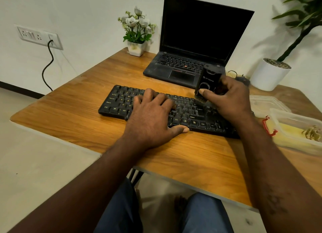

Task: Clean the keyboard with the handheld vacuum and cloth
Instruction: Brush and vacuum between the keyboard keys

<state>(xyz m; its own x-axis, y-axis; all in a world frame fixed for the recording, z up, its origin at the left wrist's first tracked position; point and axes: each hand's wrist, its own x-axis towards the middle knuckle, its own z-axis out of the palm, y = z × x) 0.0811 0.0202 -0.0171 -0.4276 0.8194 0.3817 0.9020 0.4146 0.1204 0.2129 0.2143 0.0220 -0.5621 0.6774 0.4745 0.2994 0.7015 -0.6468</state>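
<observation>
A black keyboard (190, 113) lies across the middle of the wooden table (73, 114). My left hand (153, 116) rests flat on its left and middle keys, fingers spread, thumb along the front edge. My right hand (230, 98) grips a small black handheld vacuum (209, 81) upright over the keyboard's right part, thumb on its front. The brush end touches the upper right keys. A yellow cloth (289, 135) lies in a clear plastic container at the right.
An open black laptop (196, 46) stands behind the keyboard. A small white flower pot (136, 48) sits at the back left, a large white plant pot (268, 76) at the back right. Clear plastic containers (296, 121) occupy the right edge. A cable hangs from a wall socket (39, 36).
</observation>
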